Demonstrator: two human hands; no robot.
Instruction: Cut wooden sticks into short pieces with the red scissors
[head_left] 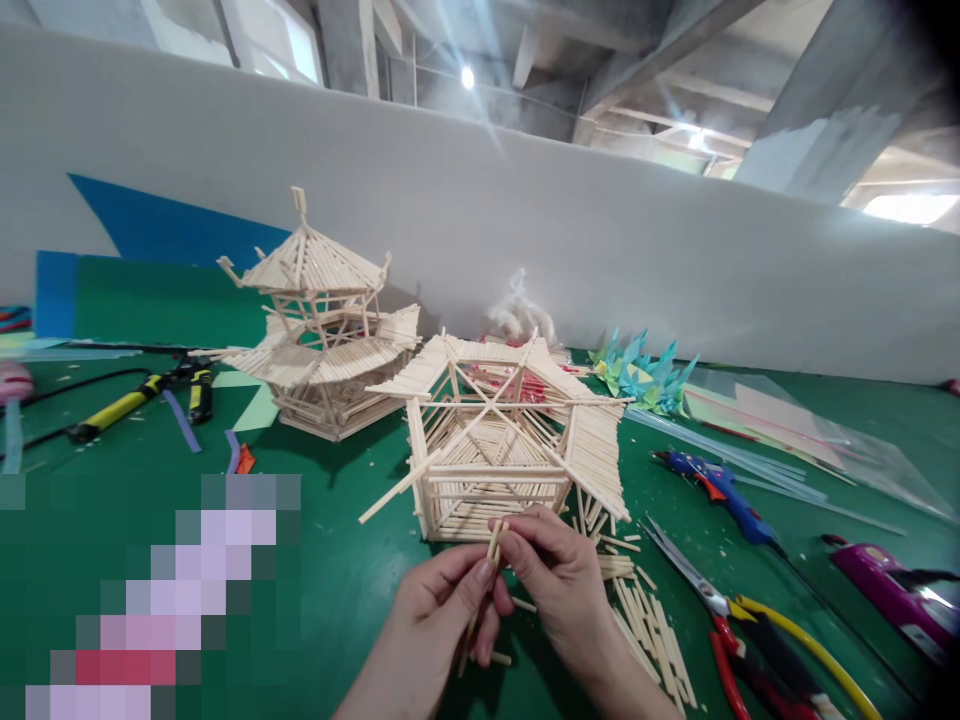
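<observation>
My left hand [446, 610] pinches a few thin wooden sticks [493, 545] between thumb and fingers, low in the middle of the view. Meeting it from the right, my right hand [551, 575] has its fingertips closed on the upper end of the same sticks. Just beyond both hands stands a half-built stick pavilion [491, 490], with roof slats on several sides and an open frame on the near side. A finished-looking two-tiered stick pavilion [330, 370] stands behind it on the left. Loose wooden sticks [652, 630] lie beside my right hand.
Right of the hands are scissors [694, 580], pliers [795, 650], a blue glue gun [720, 490] and a purple glue gun [892, 590]. Clear glue sticks [750, 460] and folded-paper pieces [645, 370] lie behind. Yellow-handled cutters [127, 405] rest at left on the green table [330, 530].
</observation>
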